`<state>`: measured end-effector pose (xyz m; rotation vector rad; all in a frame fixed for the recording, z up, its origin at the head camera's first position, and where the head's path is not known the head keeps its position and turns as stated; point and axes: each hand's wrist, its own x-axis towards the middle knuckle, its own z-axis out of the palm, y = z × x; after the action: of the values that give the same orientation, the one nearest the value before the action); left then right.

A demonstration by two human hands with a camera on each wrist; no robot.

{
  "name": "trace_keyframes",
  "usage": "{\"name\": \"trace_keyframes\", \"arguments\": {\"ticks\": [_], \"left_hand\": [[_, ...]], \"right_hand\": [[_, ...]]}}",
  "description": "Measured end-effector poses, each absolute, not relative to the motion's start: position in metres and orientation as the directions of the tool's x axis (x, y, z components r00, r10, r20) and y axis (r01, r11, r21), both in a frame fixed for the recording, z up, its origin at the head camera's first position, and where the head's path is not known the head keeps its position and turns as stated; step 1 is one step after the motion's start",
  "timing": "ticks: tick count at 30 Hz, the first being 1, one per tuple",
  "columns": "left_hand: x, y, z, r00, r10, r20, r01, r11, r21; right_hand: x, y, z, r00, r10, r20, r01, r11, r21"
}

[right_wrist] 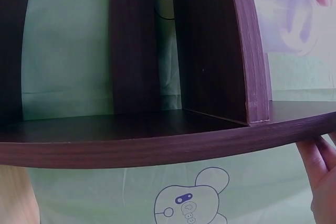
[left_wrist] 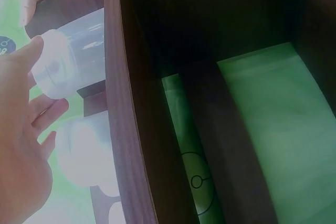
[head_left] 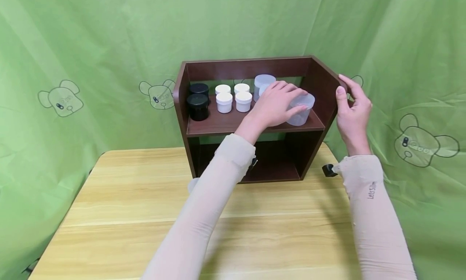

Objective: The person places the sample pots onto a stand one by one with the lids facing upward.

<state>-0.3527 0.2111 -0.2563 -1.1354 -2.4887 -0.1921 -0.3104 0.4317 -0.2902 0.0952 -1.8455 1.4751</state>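
A dark brown two-tier wooden shelf [head_left: 218, 127] stands at the back of the table. On the right of its upper tier is a clear jar with a translucent lid [head_left: 301, 112]. My left hand [head_left: 274, 104] holds this jar, the thumb at one side of the lid and the fingers reaching around the other, as the left wrist view shows. With my right hand [head_left: 353, 114] I grip the upper edge of the shelf's right side panel [head_left: 324, 85], thumb on the inner side. Behind my left hand stands another clear jar [head_left: 265, 81], partly hidden.
Several small white jars [head_left: 224, 103] sit mid-shelf, and two black jars [head_left: 198, 108] stand at its left end. A translucent piece [head_left: 193, 184] on the wooden table [head_left: 127, 199] is partly covered by my left forearm. Green curtain [head_left: 109, 37] hangs behind.
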Motion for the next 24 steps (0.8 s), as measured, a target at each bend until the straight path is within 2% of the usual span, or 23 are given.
{"name": "trace_keyframes", "arguments": {"ticks": [5,10,14,24], "left_hand": [[-0.355,0.211,-0.252,-0.578,0.709,0.405,0.758,0.650,-0.056],[-0.360,0.214,-0.249,-0.582,0.711,0.395,0.753,0.655,-0.070],[-0.364,0.217,-0.247,-0.603,0.697,0.388,0.743,0.668,-0.046],[-0.372,0.217,-0.246,-0.672,0.655,0.347,0.699,0.715,0.004]], "right_hand": [[-0.309,0.431,-0.289,-0.699,0.386,0.602,-0.484,0.363,-0.796],[-0.306,0.431,-0.286,-0.724,0.386,0.572,-0.505,0.269,-0.820],[-0.306,0.433,-0.285,-0.732,0.377,0.567,-0.518,0.232,-0.823],[-0.307,0.432,-0.288,-0.734,0.374,0.567,-0.512,0.244,-0.823]]}}
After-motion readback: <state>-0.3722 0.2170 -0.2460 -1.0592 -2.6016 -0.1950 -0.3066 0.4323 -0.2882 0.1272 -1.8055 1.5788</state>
